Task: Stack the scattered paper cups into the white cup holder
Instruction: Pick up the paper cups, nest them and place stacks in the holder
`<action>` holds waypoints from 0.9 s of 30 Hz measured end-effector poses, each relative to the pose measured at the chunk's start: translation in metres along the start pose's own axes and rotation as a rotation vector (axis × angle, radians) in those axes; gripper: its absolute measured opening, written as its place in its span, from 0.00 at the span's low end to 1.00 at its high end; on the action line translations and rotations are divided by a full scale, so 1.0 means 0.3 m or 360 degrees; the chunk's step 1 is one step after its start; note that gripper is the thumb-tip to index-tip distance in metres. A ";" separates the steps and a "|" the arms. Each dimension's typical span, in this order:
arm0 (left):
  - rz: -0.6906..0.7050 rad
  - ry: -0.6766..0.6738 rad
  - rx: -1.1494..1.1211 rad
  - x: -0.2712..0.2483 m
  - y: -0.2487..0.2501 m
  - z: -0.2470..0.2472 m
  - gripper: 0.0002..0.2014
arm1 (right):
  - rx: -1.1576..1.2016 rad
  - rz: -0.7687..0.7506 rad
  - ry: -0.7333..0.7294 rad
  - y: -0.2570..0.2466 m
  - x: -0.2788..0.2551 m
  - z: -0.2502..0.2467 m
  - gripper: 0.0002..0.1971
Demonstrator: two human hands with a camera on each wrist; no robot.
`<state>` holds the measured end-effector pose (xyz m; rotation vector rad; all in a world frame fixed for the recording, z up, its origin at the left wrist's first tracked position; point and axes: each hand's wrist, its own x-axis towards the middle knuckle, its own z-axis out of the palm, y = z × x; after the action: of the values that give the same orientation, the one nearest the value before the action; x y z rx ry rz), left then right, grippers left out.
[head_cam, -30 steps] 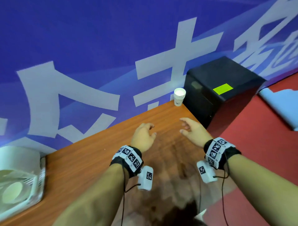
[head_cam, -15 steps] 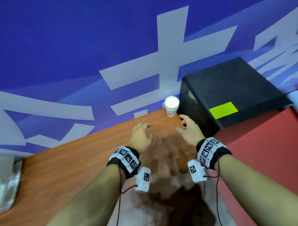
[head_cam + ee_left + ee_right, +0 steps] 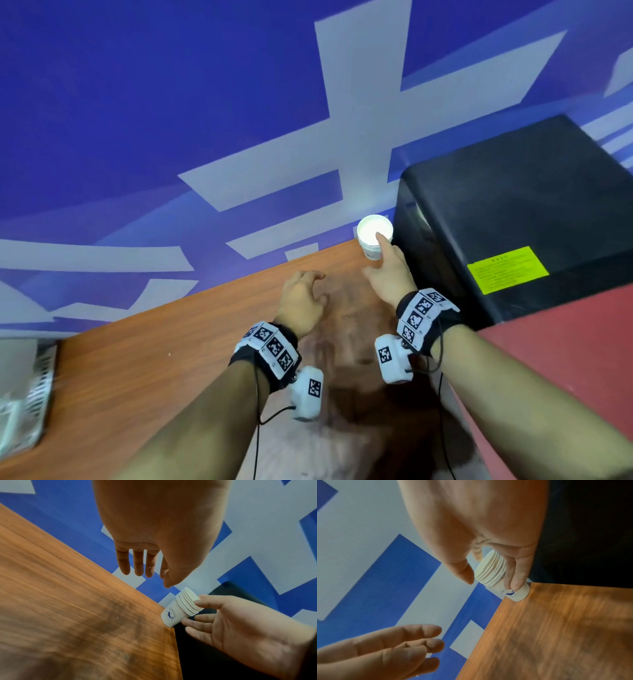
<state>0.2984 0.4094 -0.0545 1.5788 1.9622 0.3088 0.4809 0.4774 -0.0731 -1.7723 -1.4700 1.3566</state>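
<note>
From the head view I see the cup stack [image 3: 373,240] upright at the far right corner of the bench [image 3: 154,377], against the blue wall [image 3: 171,102] and just beside the black box [image 3: 520,219]. My right hand [image 3: 390,274] is at it, one fingertip over the rim; my left hand [image 3: 301,301] hangs over the bench, well short of the stack, fingers loosely curled and holding nothing.

The left wrist view shows the stack [image 3: 181,608] of nested cups with its long axis standing up off the bench corner. The right hand [image 3: 240,628] comes at it from the box side, fingers spread and close to the rims, not closed round them. The left hand [image 3: 154,534] is above and short of it.

In the right wrist view, thumb and fingers [image 3: 515,574] bracket the stack [image 3: 494,574], spread either side. Whether they touch it I cannot tell. The right hand is plainly nearer, so I judge it takes the stack. The holder is not in sight.
</note>
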 end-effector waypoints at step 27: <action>0.0246 0.0196 -0.0317 -0.130 0.085 -0.156 0.43 | -0.0026 -0.0138 -0.0474 -0.145 -0.180 -0.035 0.24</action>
<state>0.2965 0.3879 0.0077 1.6156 1.8376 0.6581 0.4735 0.4439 -0.0118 -1.5449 -1.6937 1.6201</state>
